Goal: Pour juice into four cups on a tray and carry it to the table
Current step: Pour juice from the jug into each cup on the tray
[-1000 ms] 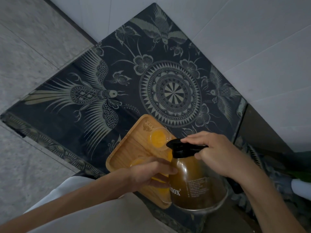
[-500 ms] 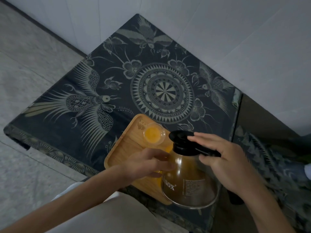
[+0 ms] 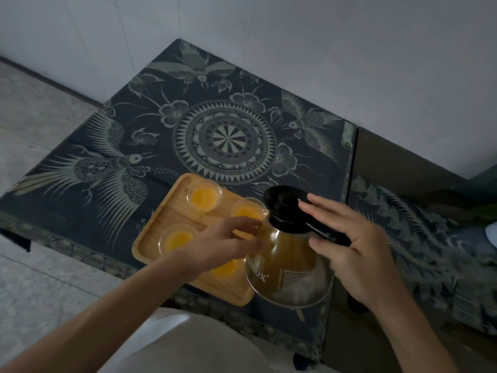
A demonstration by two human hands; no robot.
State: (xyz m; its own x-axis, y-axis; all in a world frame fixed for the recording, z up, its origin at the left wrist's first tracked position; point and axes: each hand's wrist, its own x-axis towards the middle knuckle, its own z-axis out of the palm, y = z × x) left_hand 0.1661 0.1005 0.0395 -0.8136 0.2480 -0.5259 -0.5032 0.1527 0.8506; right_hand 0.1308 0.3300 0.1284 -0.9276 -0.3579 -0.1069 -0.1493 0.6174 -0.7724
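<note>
Since four glass cups stood full, the wooden tray (image 3: 172, 219) looked spill-prone; both grips, left hand (image 3: 228, 244) at nine o'clock of right hand (image 3: 349, 238), were spread, so opposite rims suit.

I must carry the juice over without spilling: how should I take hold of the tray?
Grip the tray by its two short ends, one hand per side, coming in level. Its raised rim gives purchase, and four filled cups need it flat. The jug crowds the right end.

Tray (image 3: 166, 224) at surface (image 3: 80, 146) near edge w/ 4 cups (image 3: 205, 195) on it; jug (image 3: 289, 267) just right of tray, near-right corner.
</note>
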